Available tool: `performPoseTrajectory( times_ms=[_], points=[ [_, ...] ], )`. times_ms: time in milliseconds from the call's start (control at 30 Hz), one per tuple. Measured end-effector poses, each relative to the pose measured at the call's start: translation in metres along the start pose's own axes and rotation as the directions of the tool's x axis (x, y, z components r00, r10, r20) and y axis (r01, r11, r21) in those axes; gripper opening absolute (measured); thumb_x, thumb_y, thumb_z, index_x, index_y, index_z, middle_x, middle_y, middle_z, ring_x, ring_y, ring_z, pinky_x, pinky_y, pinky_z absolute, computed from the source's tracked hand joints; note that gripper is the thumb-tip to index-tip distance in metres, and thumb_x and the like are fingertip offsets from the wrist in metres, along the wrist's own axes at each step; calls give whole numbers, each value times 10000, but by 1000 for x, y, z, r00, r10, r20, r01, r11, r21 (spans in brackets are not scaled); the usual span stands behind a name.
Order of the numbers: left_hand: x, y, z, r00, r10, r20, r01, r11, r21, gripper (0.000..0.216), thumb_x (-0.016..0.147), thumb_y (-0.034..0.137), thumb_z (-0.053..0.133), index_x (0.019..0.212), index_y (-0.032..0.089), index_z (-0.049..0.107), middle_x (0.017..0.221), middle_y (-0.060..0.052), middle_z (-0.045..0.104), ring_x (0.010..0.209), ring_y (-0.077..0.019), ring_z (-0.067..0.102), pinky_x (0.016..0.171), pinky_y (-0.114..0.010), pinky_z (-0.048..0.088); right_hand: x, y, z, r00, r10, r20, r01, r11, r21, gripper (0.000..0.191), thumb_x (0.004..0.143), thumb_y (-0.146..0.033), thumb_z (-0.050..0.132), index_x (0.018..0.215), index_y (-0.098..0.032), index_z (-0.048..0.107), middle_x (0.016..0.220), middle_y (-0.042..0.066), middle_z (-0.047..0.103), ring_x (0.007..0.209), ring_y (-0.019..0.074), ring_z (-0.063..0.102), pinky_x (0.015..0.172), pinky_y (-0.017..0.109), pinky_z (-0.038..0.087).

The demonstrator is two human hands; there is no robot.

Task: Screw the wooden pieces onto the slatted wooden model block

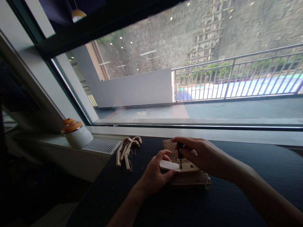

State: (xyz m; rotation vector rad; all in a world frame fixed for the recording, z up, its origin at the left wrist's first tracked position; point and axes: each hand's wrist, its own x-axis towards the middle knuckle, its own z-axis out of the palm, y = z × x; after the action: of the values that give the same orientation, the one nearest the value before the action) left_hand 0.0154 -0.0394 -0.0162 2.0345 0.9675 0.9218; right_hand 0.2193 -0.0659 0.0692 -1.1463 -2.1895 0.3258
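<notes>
My right hand is closed around the black handle of a screwdriver, which stands nearly upright. Its shaft points down at a hole in a pale, angled wooden piece. From the left, my left hand pinches that piece, thumb at its near edge and fingers on the far side. Another dark hole shows farther right on it. Underneath lies a brown, ridged block that looks like cardboard or wood; my hands cover part of it. Whether the screwdriver tip sits on a screw is too small to tell.
Several curved wooden hooks lie at the left of the black table, with loose screws beside them. A white jar with an orange top stands on the ledge near a vent grille. A window runs along the table's far side.
</notes>
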Motion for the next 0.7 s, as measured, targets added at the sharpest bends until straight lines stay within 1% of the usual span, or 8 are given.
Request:
performPoseTrajectory(
  times_ms=[67, 167, 267, 333, 433, 567, 633, 700],
  points=[
    [0, 0, 0, 1000, -7, 3, 7, 1000, -1, 519, 732, 216, 668, 1205, 275, 460, 957, 10, 563, 851, -148, 562, 789, -262, 442, 0, 2, -2, 1000, 26, -7, -26, 1000, 4, 341, 883, -212, 471, 1209, -251, 561, 972, 24, 694, 789, 136, 630, 660, 233, 462],
    [1, 0, 0, 1000, -12, 5, 12, 1000, -4, 518, 734, 215, 667, 1204, 273, 458, 956, 10, 563, 841, -147, 561, 773, -255, 444, 2, 3, -2, 998, 54, -27, -54, 999, 0, 280, 861, -262, 532, 1131, -238, 602, 832, 10, 693, 682, 128, 617, 588, 224, 451],
    [0, 2, 0, 1000, -8, 11, 8, 1000, -5, 507, 742, 219, 661, 1203, 271, 458, 950, 12, 563, 850, -146, 562, 788, -256, 440, 3, 1, 0, 997, 31, -64, -34, 999, -38, 237, 842, -320, 573, 1046, -218, 638, 750, 7, 670, 628, 127, 590, 558, 229, 437],
    [0, 3, 1, 1000, -3, 13, 3, 1000, -5, 498, 746, 223, 657, 1201, 267, 460, 944, 11, 565, 849, -145, 562, 793, -256, 439, 4, -2, 1, 996, -13, -84, 8, 998, -69, 212, 859, -311, 548, 1010, -207, 654, 789, 25, 672, 639, 128, 583, 575, 239, 438],
    [0, 3, 1, 1000, 1, 8, -1, 1000, -5, 495, 744, 224, 657, 1199, 260, 466, 942, 8, 567, 847, -147, 564, 785, -253, 443, 2, -6, 0, 996, -65, -61, 61, 996, -65, 241, 896, -267, 470, 1036, -201, 654, 945, 65, 677, 706, 136, 599, 600, 238, 451],
    [0, 1, 0, 1000, 2, 4, -2, 1000, 3, 507, 736, 223, 662, 1204, 256, 472, 952, 0, 570, 843, -151, 564, 771, -253, 448, 0, -5, -2, 997, -55, -58, 53, 998, -46, 337, 899, -240, 440, 1204, -215, 583, 1028, 77, 685, 762, 153, 627, 632, 247, 472],
    [0, 1, 0, 1000, -1, 1, 1, 1000, 9, 511, 734, 224, 664, 1207, 257, 474, 964, -4, 570, 853, -156, 563, 776, -259, 449, 1, -2, -1, 997, -48, -67, 45, 998, -41, 345, 893, -236, 453, 1216, -225, 575, 1045, 68, 687, 779, 154, 634, 654, 252, 478],
    [0, 1, 0, 1000, 2, 0, -2, 1000, 14, 511, 735, 226, 666, 1208, 258, 474, 966, -5, 570, 863, -160, 563, 789, -266, 447, 2, 0, 1, 995, -52, -85, 49, 998, -38, 309, 889, -239, 467, 1166, -224, 604, 1043, 62, 689, 798, 155, 635, 663, 250, 479]
  ],
)
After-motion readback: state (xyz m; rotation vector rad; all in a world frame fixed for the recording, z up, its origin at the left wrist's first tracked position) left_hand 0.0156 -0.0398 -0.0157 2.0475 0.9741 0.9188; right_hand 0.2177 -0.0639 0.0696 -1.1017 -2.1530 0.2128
